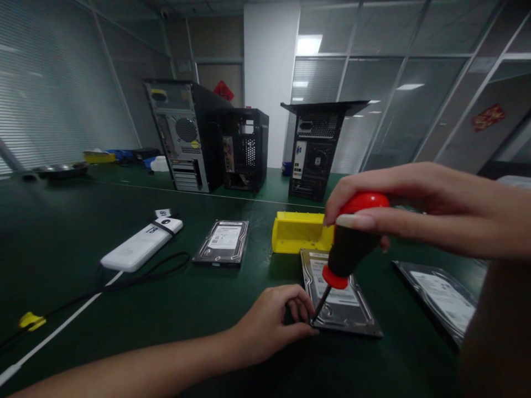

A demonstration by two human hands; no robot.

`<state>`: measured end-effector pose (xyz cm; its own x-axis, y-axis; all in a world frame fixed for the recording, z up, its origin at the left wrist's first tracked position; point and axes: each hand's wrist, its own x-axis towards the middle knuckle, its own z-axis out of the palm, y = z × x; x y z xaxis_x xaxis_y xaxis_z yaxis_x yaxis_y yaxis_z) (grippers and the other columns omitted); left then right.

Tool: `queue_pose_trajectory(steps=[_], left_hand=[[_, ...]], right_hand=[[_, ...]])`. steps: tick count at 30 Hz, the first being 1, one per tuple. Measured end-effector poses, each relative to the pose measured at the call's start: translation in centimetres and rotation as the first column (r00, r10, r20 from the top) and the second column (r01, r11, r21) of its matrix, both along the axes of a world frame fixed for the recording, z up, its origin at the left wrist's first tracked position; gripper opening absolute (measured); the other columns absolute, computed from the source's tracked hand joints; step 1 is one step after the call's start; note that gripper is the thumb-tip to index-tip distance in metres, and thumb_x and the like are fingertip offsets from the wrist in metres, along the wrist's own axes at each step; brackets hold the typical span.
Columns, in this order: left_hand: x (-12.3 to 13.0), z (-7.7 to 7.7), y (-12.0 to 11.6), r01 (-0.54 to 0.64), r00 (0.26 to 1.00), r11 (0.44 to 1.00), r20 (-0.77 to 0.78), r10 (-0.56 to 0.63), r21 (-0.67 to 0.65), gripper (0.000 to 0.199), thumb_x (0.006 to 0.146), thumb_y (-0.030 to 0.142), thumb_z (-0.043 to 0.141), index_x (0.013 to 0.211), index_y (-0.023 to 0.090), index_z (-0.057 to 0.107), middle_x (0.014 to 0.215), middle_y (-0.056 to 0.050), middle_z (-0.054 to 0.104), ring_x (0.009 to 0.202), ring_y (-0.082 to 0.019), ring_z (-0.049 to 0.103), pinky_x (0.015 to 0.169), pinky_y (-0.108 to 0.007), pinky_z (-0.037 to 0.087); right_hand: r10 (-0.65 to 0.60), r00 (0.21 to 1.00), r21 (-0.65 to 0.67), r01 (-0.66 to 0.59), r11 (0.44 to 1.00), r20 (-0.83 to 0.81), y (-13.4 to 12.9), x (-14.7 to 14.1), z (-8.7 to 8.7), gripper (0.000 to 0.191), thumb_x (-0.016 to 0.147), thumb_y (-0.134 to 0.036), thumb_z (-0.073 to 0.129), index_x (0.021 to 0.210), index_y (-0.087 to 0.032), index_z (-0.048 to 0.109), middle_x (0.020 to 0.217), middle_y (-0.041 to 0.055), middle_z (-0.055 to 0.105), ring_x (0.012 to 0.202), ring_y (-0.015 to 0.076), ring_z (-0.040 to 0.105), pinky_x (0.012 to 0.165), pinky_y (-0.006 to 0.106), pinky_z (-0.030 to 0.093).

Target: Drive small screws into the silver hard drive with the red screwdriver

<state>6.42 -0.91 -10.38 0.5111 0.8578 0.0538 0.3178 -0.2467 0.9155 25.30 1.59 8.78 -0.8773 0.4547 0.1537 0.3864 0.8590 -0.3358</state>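
Observation:
A screwdriver with a black and red handle is gripped in my right hand, its shaft slanting down to the left. Its tip meets the near left corner of a hard drive lying label-up on the table. At that same corner my left hand is closed, with thumb and curled fingers against the drive's edge beside the tip. Any screw there is too small to make out. Just behind the drive stands a yellow bin, partly covered by my right hand and the screwdriver.
A second hard drive lies left of the bin, and a third hard drive lies at the right. A white power bank with cables is at left. Computer cases and a metal bowl stand farther back on the green table.

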Motion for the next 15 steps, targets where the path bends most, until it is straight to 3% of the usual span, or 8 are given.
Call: queue_pose_trajectory(steps=[7, 12, 15], left_hand=[[0.06, 0.13, -0.01, -0.001, 1.000, 1.000, -0.013, 0.001, -0.018, 0.021, 0.073, 0.026, 0.069, 0.089, 0.015, 0.061, 0.079, 0.002, 0.057, 0.070, -0.009, 0.049, 0.060, -0.019, 0.034], [0.00, 0.10, -0.02, -0.002, 1.000, 1.000, -0.003, 0.002, -0.018, 0.022, 0.072, 0.027, 0.070, 0.090, 0.016, 0.061, 0.080, 0.002, 0.058, 0.070, -0.010, 0.049, 0.059, -0.019, 0.034], [-0.05, 0.01, -0.02, 0.006, 1.000, 1.000, 0.008, -0.006, -0.016, 0.021, 0.073, 0.025, 0.069, 0.090, 0.015, 0.061, 0.080, 0.002, 0.057, 0.070, -0.009, 0.048, 0.060, -0.019, 0.035]], right_hand=[[0.005, 1.000, -0.009, -0.005, 1.000, 0.005, 0.67, 0.41, -0.07, 0.024, 0.090, -0.032, 0.046, 0.107, -0.021, 0.059, 0.093, 0.0006, 0.060, 0.076, 0.0088, 0.058, 0.057, 0.014, 0.045], [-0.062, 0.998, -0.058, 0.063, 0.996, 0.022, 0.73, 0.24, -0.32, 0.025, 0.090, -0.038, 0.045, 0.101, -0.021, 0.060, 0.084, 0.0002, 0.059, 0.068, 0.0082, 0.056, 0.054, 0.015, 0.044], [-0.143, 0.990, -0.004, 0.143, 0.990, -0.013, 0.65, 0.66, -0.72, 0.030, 0.090, -0.044, 0.044, 0.103, -0.024, 0.061, 0.093, 0.0000, 0.060, 0.078, 0.0099, 0.057, 0.062, 0.016, 0.048]])
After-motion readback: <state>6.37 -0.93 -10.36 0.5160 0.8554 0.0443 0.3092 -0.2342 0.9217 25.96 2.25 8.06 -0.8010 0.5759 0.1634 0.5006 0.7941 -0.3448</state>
